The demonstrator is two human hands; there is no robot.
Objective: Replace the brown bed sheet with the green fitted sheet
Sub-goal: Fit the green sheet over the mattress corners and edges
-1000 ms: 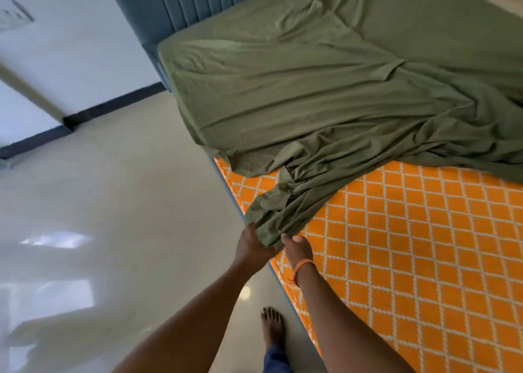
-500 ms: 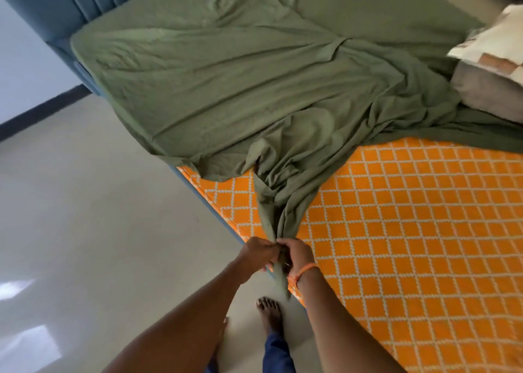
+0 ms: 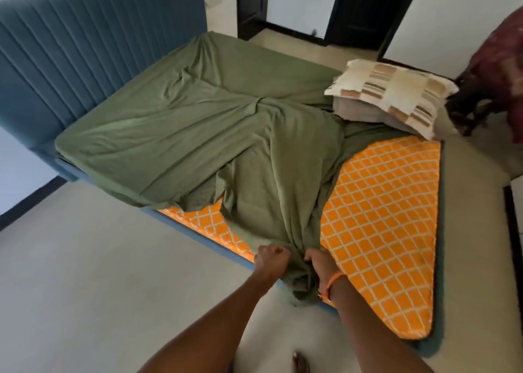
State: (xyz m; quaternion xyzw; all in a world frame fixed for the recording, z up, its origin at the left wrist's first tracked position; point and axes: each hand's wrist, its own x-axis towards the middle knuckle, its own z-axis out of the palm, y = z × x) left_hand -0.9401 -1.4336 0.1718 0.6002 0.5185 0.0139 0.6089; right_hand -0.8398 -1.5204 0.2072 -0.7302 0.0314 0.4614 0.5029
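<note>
The green fitted sheet (image 3: 181, 129) covers the head half of the orange-and-white patterned mattress (image 3: 379, 220) and is hooked over the corner by the headboard. A bunched length of it runs down across the mattress to the near side edge. There my left hand (image 3: 270, 262) and my right hand (image 3: 321, 263) both grip the gathered fabric, close together, with a wad of sheet hanging below them over the bed's edge. An orange band circles my right wrist. No brown sheet shows.
A blue ribbed headboard (image 3: 85, 61) stands at the left. Two pillows (image 3: 396, 95) lie stacked at the mattress's far side. A dark red bundle (image 3: 498, 70) sits at the right beyond the bed. Dark door frames (image 3: 359, 10) are behind. Pale glossy floor (image 3: 99, 273) surrounds me.
The view has swung up and back, showing the whole bed. Both hands have kept their grip and drawn the bunched sheet further along the near edge toward the foot.
</note>
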